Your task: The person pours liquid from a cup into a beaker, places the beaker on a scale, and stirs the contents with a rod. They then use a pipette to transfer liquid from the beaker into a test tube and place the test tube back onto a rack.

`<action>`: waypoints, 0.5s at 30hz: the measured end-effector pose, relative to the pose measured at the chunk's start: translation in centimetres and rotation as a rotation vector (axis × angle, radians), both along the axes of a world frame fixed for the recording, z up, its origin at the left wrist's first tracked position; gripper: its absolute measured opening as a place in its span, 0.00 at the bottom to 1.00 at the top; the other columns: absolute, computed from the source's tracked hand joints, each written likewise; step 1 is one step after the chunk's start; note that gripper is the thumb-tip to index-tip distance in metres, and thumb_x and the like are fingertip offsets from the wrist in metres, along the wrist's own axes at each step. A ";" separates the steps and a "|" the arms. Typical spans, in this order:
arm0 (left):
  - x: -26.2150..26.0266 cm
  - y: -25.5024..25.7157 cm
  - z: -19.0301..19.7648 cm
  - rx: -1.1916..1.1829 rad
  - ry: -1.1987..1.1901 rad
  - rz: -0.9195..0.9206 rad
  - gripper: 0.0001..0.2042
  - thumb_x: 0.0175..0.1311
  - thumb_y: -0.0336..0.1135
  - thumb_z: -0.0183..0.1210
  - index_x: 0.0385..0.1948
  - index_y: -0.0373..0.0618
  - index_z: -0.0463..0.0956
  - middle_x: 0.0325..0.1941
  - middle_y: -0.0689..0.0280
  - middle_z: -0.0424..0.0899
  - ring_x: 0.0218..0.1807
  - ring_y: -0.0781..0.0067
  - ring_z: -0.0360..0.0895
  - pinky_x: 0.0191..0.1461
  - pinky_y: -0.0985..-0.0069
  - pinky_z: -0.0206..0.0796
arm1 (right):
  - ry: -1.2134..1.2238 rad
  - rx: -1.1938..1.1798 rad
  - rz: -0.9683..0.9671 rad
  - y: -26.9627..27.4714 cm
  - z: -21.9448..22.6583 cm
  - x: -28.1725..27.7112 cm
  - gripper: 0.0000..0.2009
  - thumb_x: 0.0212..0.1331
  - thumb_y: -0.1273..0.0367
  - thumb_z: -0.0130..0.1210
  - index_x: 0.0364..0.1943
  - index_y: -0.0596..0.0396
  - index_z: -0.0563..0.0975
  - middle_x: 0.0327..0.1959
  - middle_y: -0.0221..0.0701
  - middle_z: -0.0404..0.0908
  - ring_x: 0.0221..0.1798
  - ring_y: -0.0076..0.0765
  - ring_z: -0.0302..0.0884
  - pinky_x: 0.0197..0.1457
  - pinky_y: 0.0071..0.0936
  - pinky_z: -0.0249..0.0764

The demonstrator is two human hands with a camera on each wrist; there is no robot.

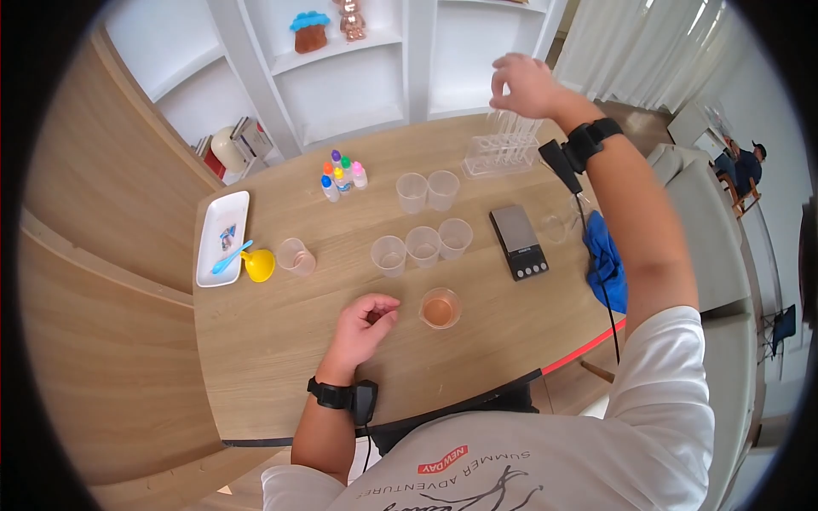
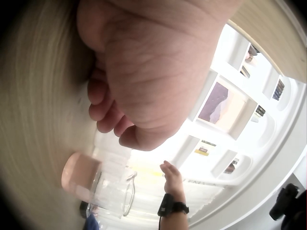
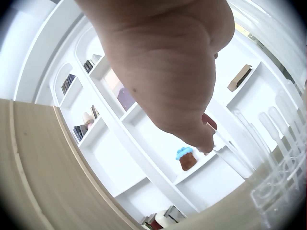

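Observation:
My right hand (image 1: 524, 87) is raised above a clear rack (image 1: 484, 163) at the back right of the table. Its thumb and fingertips pinch the upper end of a slender clear pipette (image 3: 233, 162), which slants down beside the rack in the right wrist view. Several similar clear pipettes (image 3: 272, 125) with rounded tops stand in the rack. Near the table's front, my left hand (image 1: 366, 328) rests with loosely bent fingers, holding nothing. Just right of it stands a clear beaker (image 1: 440, 308) of orange-brown liquid, its spout and wall showing in the left wrist view.
Several clear cups (image 1: 423, 245) stand mid-table, and another cup (image 1: 296, 256) is at left by a yellow funnel (image 1: 259, 266). A white tray (image 1: 209, 234), small dropper bottles (image 1: 342, 179), a black scale (image 1: 517, 243) and a blue cloth (image 1: 605, 264) surround them.

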State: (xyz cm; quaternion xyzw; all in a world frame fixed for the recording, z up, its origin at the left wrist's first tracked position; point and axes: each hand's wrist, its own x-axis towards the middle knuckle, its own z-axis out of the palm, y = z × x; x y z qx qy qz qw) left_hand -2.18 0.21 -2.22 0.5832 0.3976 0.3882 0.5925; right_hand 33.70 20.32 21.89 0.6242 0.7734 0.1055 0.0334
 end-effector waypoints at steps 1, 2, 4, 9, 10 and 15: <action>0.0 0.0 -0.1 0.005 -0.001 -0.001 0.07 0.65 0.24 0.62 0.43 0.41 0.81 0.36 0.73 0.83 0.35 0.87 0.75 0.40 0.84 0.69 | 0.037 0.066 0.063 -0.1 1.1 0.2 0.10 0.56 0.59 0.64 0.33 0.49 0.83 0.64 0.40 0.74 0.72 0.49 0.62 0.73 0.51 0.58; -0.1 -0.1 -0.1 0.003 0.000 -0.007 0.07 0.65 0.24 0.62 0.43 0.41 0.81 0.36 0.73 0.83 0.35 0.87 0.75 0.40 0.84 0.69 | 0.073 0.133 0.124 -0.3 1.7 0.4 0.10 0.56 0.59 0.63 0.31 0.51 0.83 0.62 0.40 0.77 0.68 0.49 0.68 0.70 0.46 0.64; -0.1 -0.3 0.3 -0.063 -0.141 0.005 0.08 0.65 0.24 0.62 0.44 0.41 0.80 0.37 0.73 0.82 0.37 0.87 0.76 0.41 0.84 0.69 | 0.166 0.312 0.254 -1.2 2.4 1.1 0.11 0.56 0.61 0.63 0.28 0.54 0.82 0.58 0.40 0.80 0.61 0.48 0.75 0.63 0.39 0.70; -1.2 -0.3 2.4 0.304 -0.068 0.232 0.10 0.62 0.23 0.64 0.44 0.40 0.80 0.44 0.65 0.81 0.44 0.77 0.77 0.48 0.79 0.70 | 0.736 0.134 0.388 -9.2 3.8 -4.6 0.10 0.52 0.63 0.67 0.28 0.55 0.82 0.54 0.38 0.82 0.50 0.43 0.79 0.48 0.34 0.76; -1.3 -0.3 3.4 0.546 0.061 0.378 0.11 0.61 0.24 0.65 0.45 0.39 0.80 0.46 0.62 0.81 0.46 0.73 0.77 0.50 0.76 0.70 | 0.816 0.127 0.440 -10.4 2.2 -5.8 0.09 0.50 0.63 0.66 0.27 0.54 0.82 0.51 0.40 0.83 0.49 0.45 0.80 0.47 0.35 0.77; -0.6 -2.2 9.5 0.805 0.290 0.439 0.17 0.56 0.29 0.69 0.48 0.39 0.80 0.52 0.56 0.80 0.54 0.59 0.76 0.57 0.66 0.69 | 0.780 0.170 0.776 -16.7 -5.2 -12.7 0.09 0.52 0.65 0.68 0.29 0.55 0.81 0.52 0.36 0.80 0.57 0.46 0.75 0.58 0.44 0.73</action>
